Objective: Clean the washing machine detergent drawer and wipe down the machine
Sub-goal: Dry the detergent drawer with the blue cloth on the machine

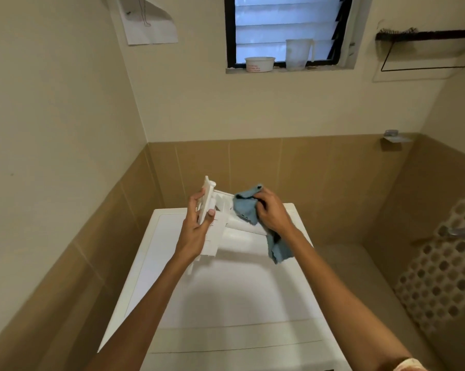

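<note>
I hold the white plastic detergent drawer (220, 226) up in the air over the top of the white washing machine (226, 295). My left hand (196, 226) grips its left end, thumb across the front panel. My right hand (270, 210) is closed on a blue-grey cloth (246, 207), pressed against the drawer's right part. A loose tail of the cloth hangs down below my right wrist. The inside of the drawer is mostly hidden by the cloth and my hands.
The machine stands in a corner between tan-tiled walls. A window sill above holds a white bowl (260, 64) and a clear jug (297, 53). A perforated white panel (445, 277) and a metal tap (460, 232) are at the right. A dark rack (427, 49) hangs high on the right.
</note>
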